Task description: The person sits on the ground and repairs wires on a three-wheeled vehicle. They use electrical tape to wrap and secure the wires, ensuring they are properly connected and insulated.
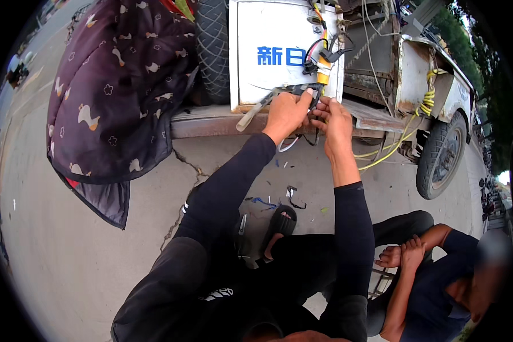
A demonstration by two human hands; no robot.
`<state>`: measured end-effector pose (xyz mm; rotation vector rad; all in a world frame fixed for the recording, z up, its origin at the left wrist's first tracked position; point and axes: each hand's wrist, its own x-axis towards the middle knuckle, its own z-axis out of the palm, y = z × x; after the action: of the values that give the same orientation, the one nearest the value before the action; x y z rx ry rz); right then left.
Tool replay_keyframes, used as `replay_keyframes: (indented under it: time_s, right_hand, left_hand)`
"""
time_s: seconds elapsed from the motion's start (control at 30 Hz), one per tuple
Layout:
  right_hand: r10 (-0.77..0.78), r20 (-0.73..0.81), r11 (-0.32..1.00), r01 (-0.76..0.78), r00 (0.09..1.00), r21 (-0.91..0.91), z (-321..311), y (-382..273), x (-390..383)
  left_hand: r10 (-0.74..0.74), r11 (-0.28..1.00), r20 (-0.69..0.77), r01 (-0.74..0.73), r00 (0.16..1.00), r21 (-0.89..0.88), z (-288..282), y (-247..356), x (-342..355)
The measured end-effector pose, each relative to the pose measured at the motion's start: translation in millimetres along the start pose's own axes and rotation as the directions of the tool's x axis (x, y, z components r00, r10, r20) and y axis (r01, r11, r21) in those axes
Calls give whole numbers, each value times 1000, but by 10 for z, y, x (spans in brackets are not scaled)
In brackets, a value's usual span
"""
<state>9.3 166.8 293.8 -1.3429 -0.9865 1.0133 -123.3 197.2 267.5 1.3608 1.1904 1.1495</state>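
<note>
My left hand is closed around a black-wrapped bundle of wires, thumb on top, at the lower edge of a white box. A long tool or bar with a pale end sticks out to the left from under this hand. Close beside it, the fingers of my right hand are pinched together; what lies between them is too small to make out. Above both hands runs a yellow-wrapped cable with black connectors. A white wire loop hangs below my fingers.
The white box stands on a rusty vehicle frame, beside a tyre. A patterned quilted cover drapes at left. Yellow cable hangs near a wheel. Wire scraps litter the ground. A person sits at right.
</note>
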Motion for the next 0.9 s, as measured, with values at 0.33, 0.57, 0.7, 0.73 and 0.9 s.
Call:
replay_keyframes:
  time_s: [0.33,0.57,0.7,0.73,0.9]
  right_hand:
    - [-510,-108,702,341,853,-625,-550,486,126]
    - [-738,-224,497,287,637,-819,-614,649,465]
    - [-768,-238,473,276,595,-837,-594,640,513]
    - [-750,-233,492,286,618,-822,-602,563,476]
    - [-706,-66,370,288,706,-883,-725,321,253]
  left_hand:
    - [-278,945,88,289,957,-151,724,175,381]
    - [-349,889,187,387,918,-243,924,185,487]
    - [-357,867,244,417,902,-271,927,200,513]
    - [-354,868,255,418,900,-269,874,212,508]
    - [-230,955,258,269,938,-124,739,207,497]
